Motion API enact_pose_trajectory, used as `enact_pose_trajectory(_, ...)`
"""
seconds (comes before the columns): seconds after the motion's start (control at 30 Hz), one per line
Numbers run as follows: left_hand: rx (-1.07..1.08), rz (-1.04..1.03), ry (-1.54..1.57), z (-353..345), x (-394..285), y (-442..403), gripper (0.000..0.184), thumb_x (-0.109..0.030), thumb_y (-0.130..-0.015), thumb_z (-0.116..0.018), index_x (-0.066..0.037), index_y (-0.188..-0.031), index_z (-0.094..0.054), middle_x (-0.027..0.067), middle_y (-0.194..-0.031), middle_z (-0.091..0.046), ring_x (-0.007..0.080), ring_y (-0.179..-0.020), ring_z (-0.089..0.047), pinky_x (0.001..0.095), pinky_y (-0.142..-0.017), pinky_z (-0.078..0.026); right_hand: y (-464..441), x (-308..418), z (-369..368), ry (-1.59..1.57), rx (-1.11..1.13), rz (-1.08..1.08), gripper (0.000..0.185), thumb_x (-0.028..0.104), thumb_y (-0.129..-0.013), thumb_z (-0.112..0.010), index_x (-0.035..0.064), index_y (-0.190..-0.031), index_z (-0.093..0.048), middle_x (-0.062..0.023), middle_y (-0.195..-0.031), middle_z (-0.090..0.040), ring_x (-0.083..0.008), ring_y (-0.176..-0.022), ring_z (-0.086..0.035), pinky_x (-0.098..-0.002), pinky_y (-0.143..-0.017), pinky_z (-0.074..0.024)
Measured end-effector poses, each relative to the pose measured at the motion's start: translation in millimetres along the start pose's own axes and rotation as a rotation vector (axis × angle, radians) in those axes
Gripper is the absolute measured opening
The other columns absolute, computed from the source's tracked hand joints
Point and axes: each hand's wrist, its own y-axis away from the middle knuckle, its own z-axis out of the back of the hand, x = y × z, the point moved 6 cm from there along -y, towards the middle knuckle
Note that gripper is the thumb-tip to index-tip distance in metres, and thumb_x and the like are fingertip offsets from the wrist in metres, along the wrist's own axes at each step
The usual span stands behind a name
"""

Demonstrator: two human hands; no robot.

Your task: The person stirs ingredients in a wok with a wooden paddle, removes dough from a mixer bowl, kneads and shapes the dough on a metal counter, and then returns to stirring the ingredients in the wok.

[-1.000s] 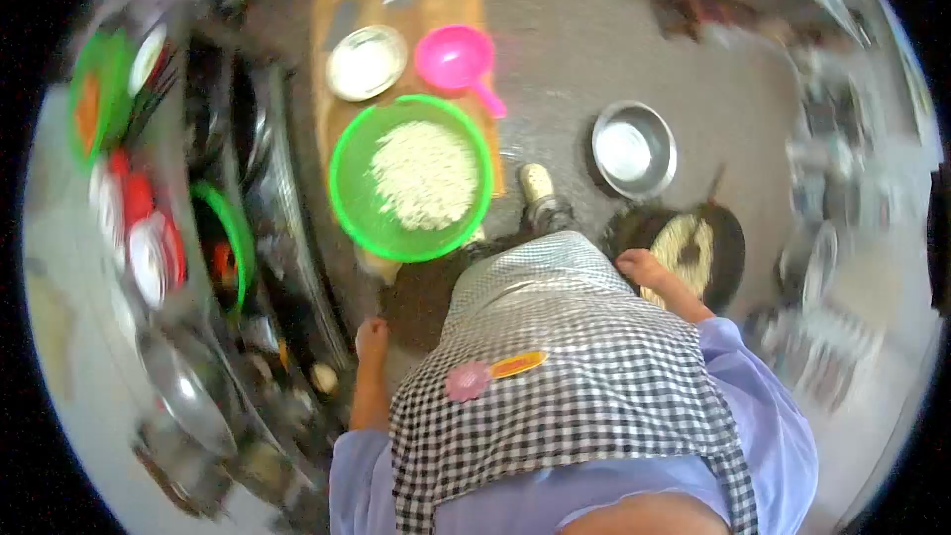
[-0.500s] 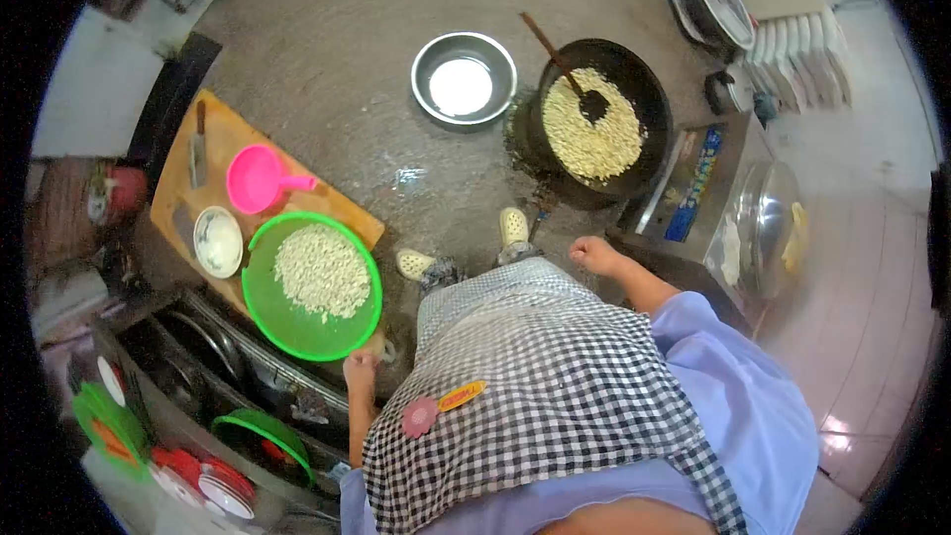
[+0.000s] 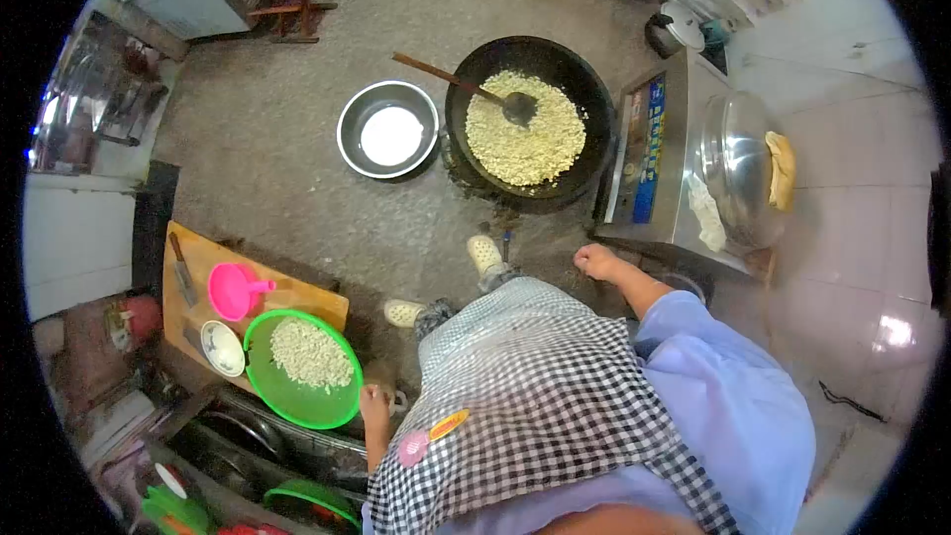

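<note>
My left hand (image 3: 375, 404) hangs low beside the right rim of a green basket (image 3: 302, 401) with pale chopped pieces in it; its fingers are curled and small in view. My right hand (image 3: 592, 262) hangs below a large black wok (image 3: 584, 109), fingers curled, with nothing visible in it. Pale pieces (image 3: 525, 144) fill the wok's bottom, and a wooden-handled ladle (image 3: 451, 77) rests in them. Left of the wok stands a metal basin (image 3: 347, 129) with something white or shiny inside.
A wooden board (image 3: 307, 297) on the left bears a pink scoop (image 3: 230, 291), a patterned bowl (image 3: 222, 348) and a knife (image 3: 183, 272). On the right stands a steel appliance (image 3: 684, 129) with a domed lid. A small stool (image 3: 287, 7) is at the upper left.
The view has turned towards the right, so the wok, basin and board have shifted left in the picture. Both hands still hang at my sides.
</note>
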Motion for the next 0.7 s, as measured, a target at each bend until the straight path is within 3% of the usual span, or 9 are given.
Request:
enact_pose_trajectory(0.17, -0.006, -0.02, -0.31, -20.5, -4.6, -25.0, 0.011, -0.008, -0.073, -0.058, -0.003, -0.077, -0.048, 0.0024, -0.065, -0.049, 0.0143, -0.061, -0.048, 0.0287, -0.057, -0.041, -8.1, -22.5, 0.4, -0.126, -0.005, -0.054, 0.022, 0.024, -0.077, -0.057, 0.0056, -0.085, -0.066, -0.0158, -0.083, -0.065, -0.0309, -0.079, -0.062, -0.0398, -0.072, -0.0474)
enact_pose_trajectory(0.2, -0.052, -0.029, -0.163, -25.3, -7.0, -22.1, 0.013, -0.006, -0.072, -0.062, -0.003, -0.076, -0.051, 0.002, -0.064, -0.049, 0.0135, -0.059, -0.047, 0.0284, -0.056, -0.041, -9.7, -20.5, -0.6, -0.125, 0.002, -0.055, 0.022, 0.024, -0.077, -0.057, 0.0055, -0.085, -0.066, -0.0156, -0.083, -0.065, -0.0307, -0.079, -0.062, -0.0398, -0.072, -0.0475)
enact_pose_trajectory(0.3, 0.051, 0.037, -0.094, -40.1, -15.0, -27.7, 0.017, -0.007, -0.071, -0.068, -0.004, -0.072, -0.052, 0.0024, -0.062, -0.05, 0.0136, -0.056, -0.047, 0.0289, -0.054, -0.041, -26.8, -14.4, -13.2, -0.177, 0.032, -0.064, 0.011, 0.013, -0.083, -0.055, 0.0054, -0.076, -0.059, -0.0015, -0.065, -0.055, -0.0107, -0.058, -0.05, -0.0303, -0.053, -0.0406)
enact_pose_trajectory(0.37, 0.053, -0.108, -0.248, -49.3, -9.1, -45.4, 0.022, -0.01, -0.07, -0.073, -0.003, -0.064, -0.053, 0.0043, -0.058, -0.053, 0.0147, -0.053, -0.049, 0.0309, -0.054, -0.043, -50.7, -4.7, -25.1, -0.131, 0.09, 0.027, 0.012, 0.015, -0.084, -0.054, 0.0048, -0.082, -0.06, -0.0016, -0.068, -0.056, -0.0111, -0.061, -0.052, -0.0294, -0.054, -0.0417)
enact_pose_trajectory(0.43, 0.125, 0.08, -0.304, -63.7, 32.2, -75.4, 0.02, -0.013, -0.069, -0.074, -0.003, -0.066, -0.057, 0.0067, -0.06, -0.056, 0.0171, -0.054, -0.052, 0.0322, -0.056, -0.045, -92.1, 4.2, -31.8, -0.233, 0.138, 0.015, 0.014, 0.017, -0.086, -0.054, 0.0038, -0.089, -0.059, -0.002, -0.072, -0.057, -0.0115, -0.064, -0.053, -0.0285, -0.055, -0.0428)
enact_pose_trajectory(0.5, 0.144, -0.004, -0.351, -78.6, 36.2, -105.3, 0.019, -0.017, -0.072, -0.071, -0.002, -0.071, -0.06, 0.0085, -0.063, -0.06, 0.02, -0.057, -0.057, 0.0332, -0.059, -0.046, -126.9, 41.9, -32.8, -0.487, 0.181, -0.11, 0.018, 0.018, -0.088, -0.054, 0.0026, -0.097, -0.058, -0.0028, -0.077, -0.058, -0.0117, -0.067, -0.054, -0.0273, -0.056, -0.0439)
enact_pose_trajectory(0.63, 0.045, -0.137, -0.339, -100.3, 25.2, -156.4, 0.017, -0.017, -0.079, -0.064, 0.0, -0.079, -0.063, 0.0109, -0.07, -0.063, 0.0213, -0.063, -0.06, 0.0319, -0.063, -0.047, -236.8, 148.0, 2.5, -0.695, 0.035, 0.078, 0.027, 0.02, -0.09, -0.051, 0.0018, -0.109, -0.054, -0.0067, -0.084, -0.059, -0.0137, -0.066, -0.053, -0.0278, -0.056, -0.0449)
enact_pose_trajectory(0.67, 0.014, -0.14, -0.332, -104.4, 28.4, -171.4, 0.017, -0.017, -0.079, -0.063, -0.001, -0.08, -0.063, 0.0112, -0.072, -0.064, 0.0215, -0.065, -0.06, 0.0319, -0.064, -0.047, -284.4, 165.1, 9.7, -0.704, -0.025, 0.281, 0.024, 0.017, -0.088, -0.053, 0.0039, -0.108, -0.053, -0.0045, -0.069, -0.057, -0.0127, -0.057, -0.054, -0.0266, -0.048, -0.0427)
enact_pose_trajectory(0.7, -0.017, -0.144, -0.326, -108.3, 29.9, -183.3, 0.017, -0.017, -0.079, -0.063, -0.001, -0.08, -0.064, 0.0115, -0.075, -0.064, 0.0218, -0.066, -0.061, 0.0318, -0.065, -0.047, -313.0, 189.0, 25.3, -0.764, -0.145, 0.3, 0.039, 0.018, -0.087, -0.053, 0.0041, -0.123, -0.046, -0.0047, -0.067, -0.056, -0.0136, -0.055, -0.053, -0.026, -0.047, -0.0425)
